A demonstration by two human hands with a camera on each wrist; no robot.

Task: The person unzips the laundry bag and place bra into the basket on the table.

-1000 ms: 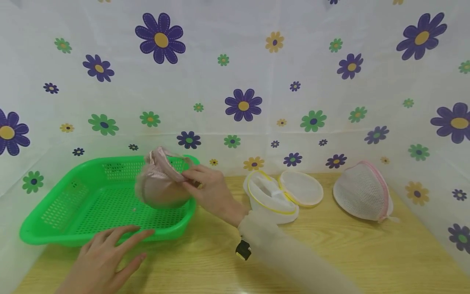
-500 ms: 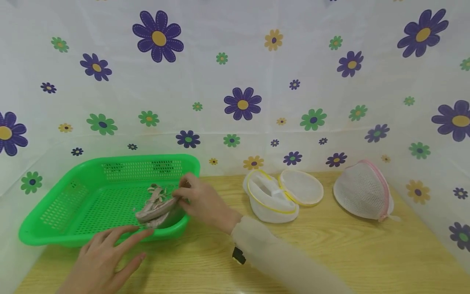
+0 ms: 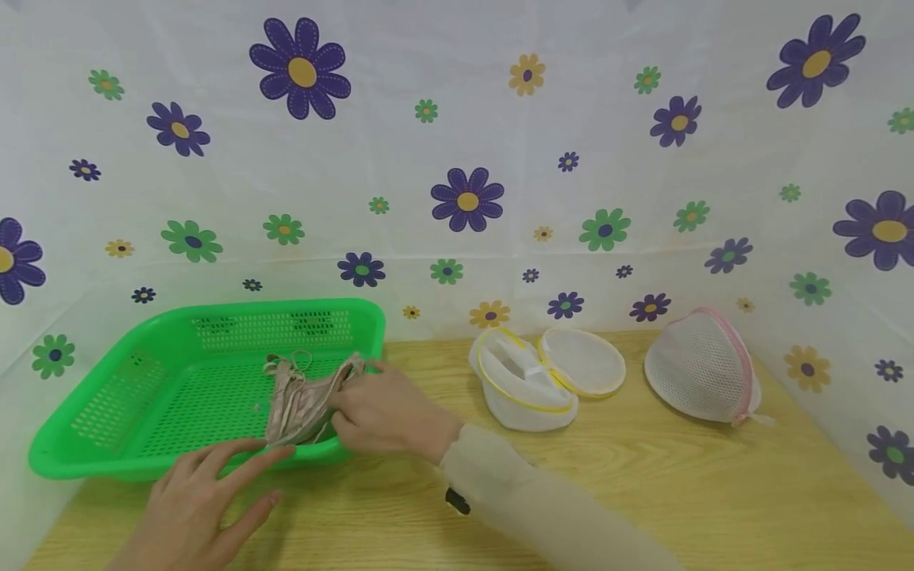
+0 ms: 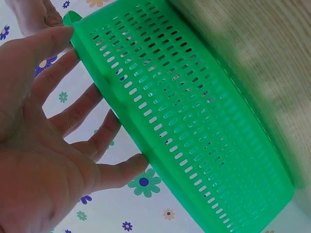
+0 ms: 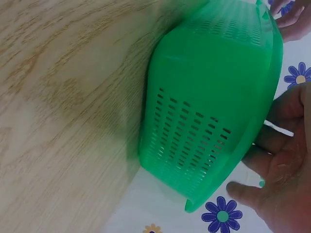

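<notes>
A dusty-pink bra [image 3: 300, 400] lies bunched in the front right corner of a green plastic basket [image 3: 171, 313]. My right hand [image 3: 389, 412] reaches over the basket's right rim and holds the bra by its right part, fingers curled; their tips are hidden behind the hand in the head view and behind the basket wall in the right wrist view [image 5: 286, 160]. At the front rim, my left hand [image 3: 196, 500] rests with its fingers spread. In the left wrist view, several fingertips of the left hand [image 4: 53, 121] touch or come close to the rim.
Right of the basket stands a white laundry bag [image 3: 524, 396] with yellow trim, its round lid [image 3: 585, 365] folded back. Farther right sits a white mesh bag [image 3: 696, 369] with a pink edge. A flowered curtain [image 3: 400, 143] rises behind the wooden table [image 3: 607, 476].
My right hand has lowered the bra from above the basket into its front right corner, and the hand has come down with it. The left hand stays at the front rim.
</notes>
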